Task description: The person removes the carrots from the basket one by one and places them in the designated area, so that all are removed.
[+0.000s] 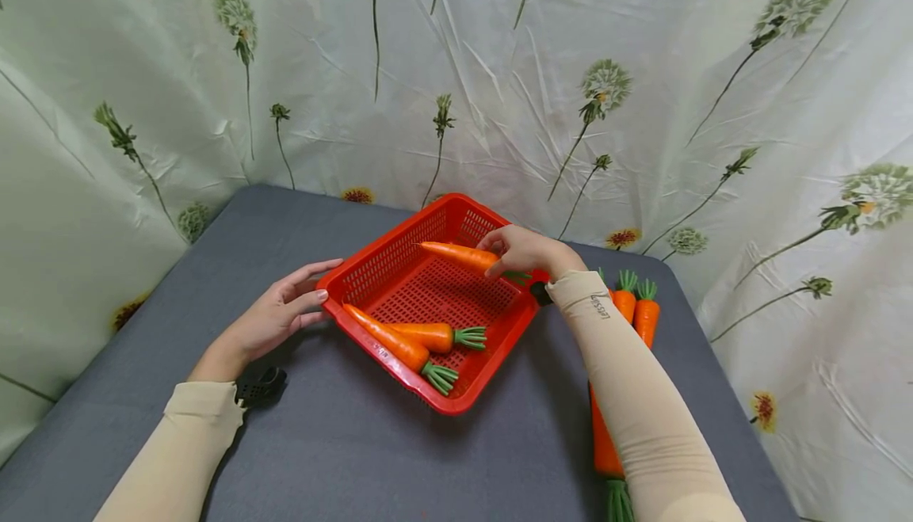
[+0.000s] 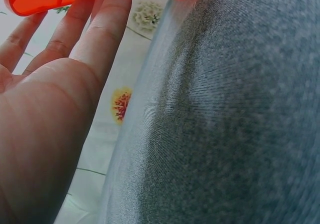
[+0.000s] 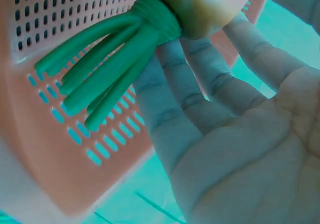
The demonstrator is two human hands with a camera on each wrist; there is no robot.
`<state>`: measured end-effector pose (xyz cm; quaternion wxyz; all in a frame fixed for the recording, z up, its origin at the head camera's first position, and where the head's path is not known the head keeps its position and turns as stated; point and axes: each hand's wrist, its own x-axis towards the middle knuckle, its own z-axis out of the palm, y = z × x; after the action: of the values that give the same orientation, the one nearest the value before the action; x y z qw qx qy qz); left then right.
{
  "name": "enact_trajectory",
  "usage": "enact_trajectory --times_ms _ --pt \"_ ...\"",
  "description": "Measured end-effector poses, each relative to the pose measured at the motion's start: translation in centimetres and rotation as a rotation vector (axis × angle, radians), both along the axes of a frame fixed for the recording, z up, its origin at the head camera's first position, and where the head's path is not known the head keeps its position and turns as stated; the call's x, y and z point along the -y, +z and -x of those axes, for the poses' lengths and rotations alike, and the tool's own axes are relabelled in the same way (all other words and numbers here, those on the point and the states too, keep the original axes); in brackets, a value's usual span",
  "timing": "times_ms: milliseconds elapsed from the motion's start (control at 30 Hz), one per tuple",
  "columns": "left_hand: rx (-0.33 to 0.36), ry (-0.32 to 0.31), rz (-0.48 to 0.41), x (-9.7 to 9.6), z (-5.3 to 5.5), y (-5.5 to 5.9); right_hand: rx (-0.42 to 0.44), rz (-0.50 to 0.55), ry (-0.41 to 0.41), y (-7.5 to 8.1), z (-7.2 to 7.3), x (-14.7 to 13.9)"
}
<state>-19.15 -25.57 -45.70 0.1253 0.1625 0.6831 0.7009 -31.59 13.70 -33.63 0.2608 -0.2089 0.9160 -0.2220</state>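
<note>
A red plastic basket [image 1: 449, 407] with a slotted floor and walls sits on the grey table. Two orange carrots with green tops lie inside it: one carrot [image 1: 385, 337] along the near-left wall, and another carrot [image 1: 424, 335] beside it. My right hand [image 1: 524, 249] pinches a third carrot [image 1: 452, 253] near its green top, above the basket's far-right part. In the right wrist view, that carrot's green stalks [image 3: 115, 59] hang beside the fingers. At the basket's left corner, my left hand [image 1: 274, 312] touches the rim with its fingers fairly straight [image 2: 107, 24].
More carrots [image 1: 646, 320] lie on the table to the right, partly hidden by my right forearm. One large carrot [image 1: 606, 447] points its top towards me. A flower-printed curtain [image 1: 456, 110] hangs behind the grey table [image 1: 399, 474].
</note>
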Motion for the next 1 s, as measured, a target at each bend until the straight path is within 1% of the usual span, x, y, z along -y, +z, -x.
enact_trajectory --times_ms 200,267,467,633,767,1000 --pt "0.0 0.002 0.001 0.1 0.1 -0.2 -0.04 0.032 0.011 0.9 -0.5 -1.2" --pt "0.004 0.0 -0.002 0.1 0.1 -0.2 -0.044 0.043 0.004 1.2 -0.7 -1.7" --pt "0.007 -0.003 -0.013 0.0 0.0 -0.1 -0.095 0.083 -0.023 1.9 -1.5 -2.9" --pt "0.006 -0.006 -0.017 0.0 0.0 0.0 -0.121 0.136 -0.048 2.3 -1.9 -3.5" --pt "0.01 -0.001 -0.015 0.0 0.0 0.0 -0.156 0.18 -0.05 2.6 -2.3 -3.9" --pt "0.011 0.0 -0.017 0.0 0.0 0.0 -0.182 0.248 -0.061 3.3 -3.6 -5.3"
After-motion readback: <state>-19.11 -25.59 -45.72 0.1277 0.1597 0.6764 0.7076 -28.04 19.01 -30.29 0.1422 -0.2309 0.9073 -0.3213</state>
